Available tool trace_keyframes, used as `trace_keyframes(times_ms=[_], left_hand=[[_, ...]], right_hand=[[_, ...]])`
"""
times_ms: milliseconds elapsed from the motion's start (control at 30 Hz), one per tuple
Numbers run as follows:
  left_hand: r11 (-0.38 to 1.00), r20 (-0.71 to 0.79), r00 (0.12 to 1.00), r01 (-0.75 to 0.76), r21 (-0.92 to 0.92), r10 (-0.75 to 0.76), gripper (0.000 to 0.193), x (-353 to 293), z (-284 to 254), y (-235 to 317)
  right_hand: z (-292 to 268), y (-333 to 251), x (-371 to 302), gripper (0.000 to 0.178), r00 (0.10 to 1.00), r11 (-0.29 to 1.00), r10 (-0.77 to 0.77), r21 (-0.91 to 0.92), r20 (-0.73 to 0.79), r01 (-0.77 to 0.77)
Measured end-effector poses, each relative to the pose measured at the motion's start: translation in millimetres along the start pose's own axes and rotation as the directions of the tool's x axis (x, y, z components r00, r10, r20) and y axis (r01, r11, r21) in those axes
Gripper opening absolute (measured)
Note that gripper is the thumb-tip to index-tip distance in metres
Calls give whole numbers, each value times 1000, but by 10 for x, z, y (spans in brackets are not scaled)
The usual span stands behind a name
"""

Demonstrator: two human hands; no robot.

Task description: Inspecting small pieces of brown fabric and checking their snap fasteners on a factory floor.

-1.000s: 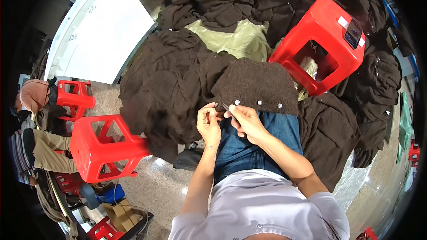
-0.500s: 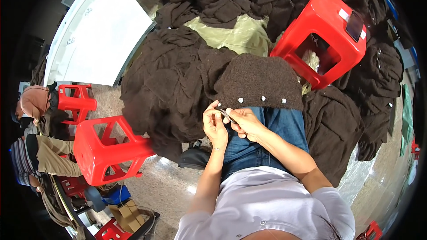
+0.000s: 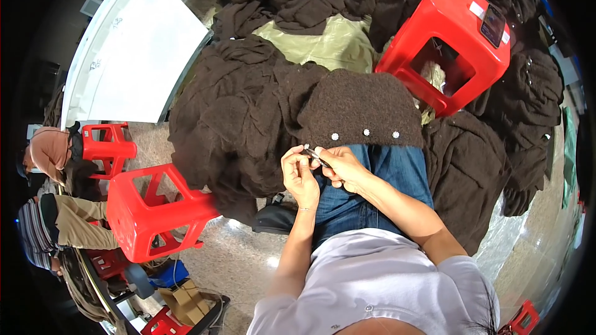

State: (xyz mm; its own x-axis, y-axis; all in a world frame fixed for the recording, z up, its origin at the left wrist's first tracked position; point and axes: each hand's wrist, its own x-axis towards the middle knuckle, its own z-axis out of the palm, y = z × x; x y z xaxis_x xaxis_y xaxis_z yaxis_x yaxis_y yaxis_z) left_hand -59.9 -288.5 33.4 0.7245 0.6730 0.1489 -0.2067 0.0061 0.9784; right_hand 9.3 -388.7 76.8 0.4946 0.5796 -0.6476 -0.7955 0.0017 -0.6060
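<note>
A dark brown knitted garment (image 3: 360, 108) with a row of three shiny buttons lies over my knees, above my blue jeans. My left hand (image 3: 299, 175) and my right hand (image 3: 340, 167) meet just below its lower left edge. Between the fingertips of both hands is a small thin metal tool (image 3: 315, 156); what kind it is I cannot tell. Neither hand touches the garment's buttons.
Heaps of dark brown knitwear (image 3: 236, 118) cover the floor ahead and to both sides. A red plastic stool (image 3: 450, 37) with a phone on it stands at the upper right, another red stool (image 3: 155, 211) at my left. A white table (image 3: 133, 56) is at upper left. Other people sit at the far left.
Both hands have drawn back a little from the garment's edge toward my lap, still pinched together on the small tool. The garment lies as before.
</note>
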Motion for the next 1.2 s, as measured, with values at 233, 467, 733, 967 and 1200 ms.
trace_keyframes(times_ms=[233,467,733,967,1200], left_hand=[[998,-29,998,-48,52,49,7,-6,-33,-93],[999,25,999,-26,33,25,8,-12,-50,-83],[983,-10,996,84,-161,-87,7,-32,-62,-116],[987,5,994,106,-124,-106,7,-24,-73,-95],[995,25,998,64,-75,-62,8,-36,-80,-116]], right_hand=[[-4,12,-8,40,1000,1000,14,27,-22,-13],[-6,-9,-27,39,999,999,52,-4,11,-52],[22,28,-31,39,999,999,41,25,-12,-41],[15,9,-37,39,998,998,58,32,-1,-58],[1,24,-11,38,998,993,54,108,9,-55]])
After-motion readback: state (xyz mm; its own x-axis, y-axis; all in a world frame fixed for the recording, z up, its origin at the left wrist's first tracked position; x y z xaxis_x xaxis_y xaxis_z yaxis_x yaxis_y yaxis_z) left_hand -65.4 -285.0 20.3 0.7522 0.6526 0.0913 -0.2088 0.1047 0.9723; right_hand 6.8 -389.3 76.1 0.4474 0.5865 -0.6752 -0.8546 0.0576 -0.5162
